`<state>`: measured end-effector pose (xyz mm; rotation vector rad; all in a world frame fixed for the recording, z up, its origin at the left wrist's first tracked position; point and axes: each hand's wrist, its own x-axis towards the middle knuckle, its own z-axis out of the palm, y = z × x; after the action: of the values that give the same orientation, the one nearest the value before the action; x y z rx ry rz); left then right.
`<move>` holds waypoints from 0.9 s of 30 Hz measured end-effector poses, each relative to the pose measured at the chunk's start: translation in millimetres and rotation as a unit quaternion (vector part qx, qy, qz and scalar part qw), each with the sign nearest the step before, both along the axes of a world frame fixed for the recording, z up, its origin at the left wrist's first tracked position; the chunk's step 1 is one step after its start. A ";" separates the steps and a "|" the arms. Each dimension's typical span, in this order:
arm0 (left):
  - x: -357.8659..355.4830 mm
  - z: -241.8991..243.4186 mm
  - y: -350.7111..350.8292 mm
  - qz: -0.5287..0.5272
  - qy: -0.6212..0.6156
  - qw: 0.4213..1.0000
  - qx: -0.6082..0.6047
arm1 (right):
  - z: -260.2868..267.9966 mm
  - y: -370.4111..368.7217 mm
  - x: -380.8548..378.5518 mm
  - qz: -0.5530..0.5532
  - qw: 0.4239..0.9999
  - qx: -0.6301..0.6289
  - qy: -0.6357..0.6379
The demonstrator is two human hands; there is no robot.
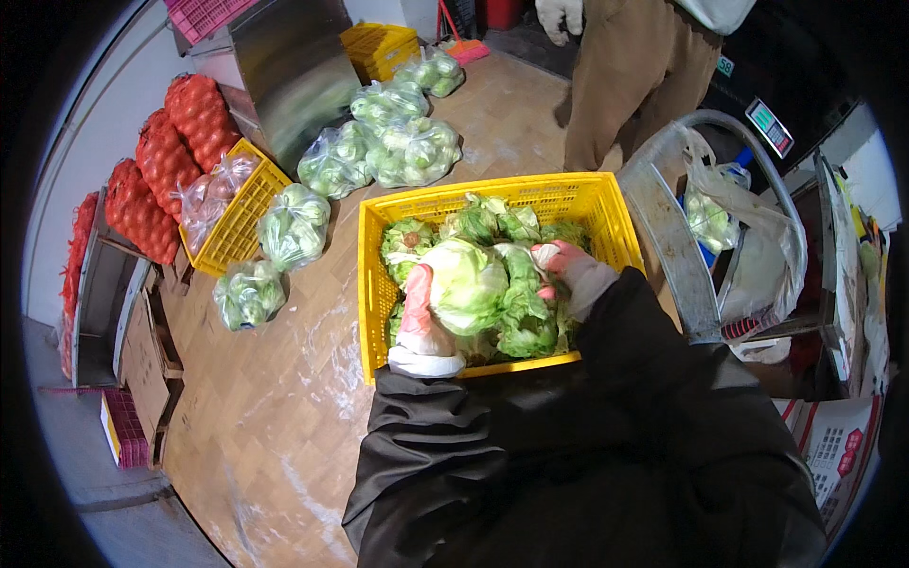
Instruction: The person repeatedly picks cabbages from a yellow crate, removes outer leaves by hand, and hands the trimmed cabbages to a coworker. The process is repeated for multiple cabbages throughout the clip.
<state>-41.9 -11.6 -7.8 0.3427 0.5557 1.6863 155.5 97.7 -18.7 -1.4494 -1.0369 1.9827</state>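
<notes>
A yellow plastic crate [490,186] full of lettuce heads stands on the floor before me. My left hand [424,316], in a pink and white glove, is shut on a pale green lettuce head [467,286] over the crate's left half. In the right half my right hand [568,268], gloved alike, grips darker outer lettuce leaves [525,302] beside that head; its fingers are partly hidden by the leaves. More leafy heads [472,224] lie behind, towards the crate's far wall.
Bagged vegetables [412,153] sit on the floor beyond and left of the crate. Red net sacks [202,121] and a tilted yellow crate [245,220] are at the left. A metal-framed cart [664,241] stands close on the right. Another person [632,71] stands beyond the crate.
</notes>
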 end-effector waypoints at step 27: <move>20.0 -21.0 1.0 0.032 0.139 0.980 0.135 | 91.1 -42.3 -36.3 0.195 0.784 0.578 -0.112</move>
<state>-22.0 -10.6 -28.9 0.7732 0.5450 1.7930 119.2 55.4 72.4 -0.7555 -2.2331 0.8859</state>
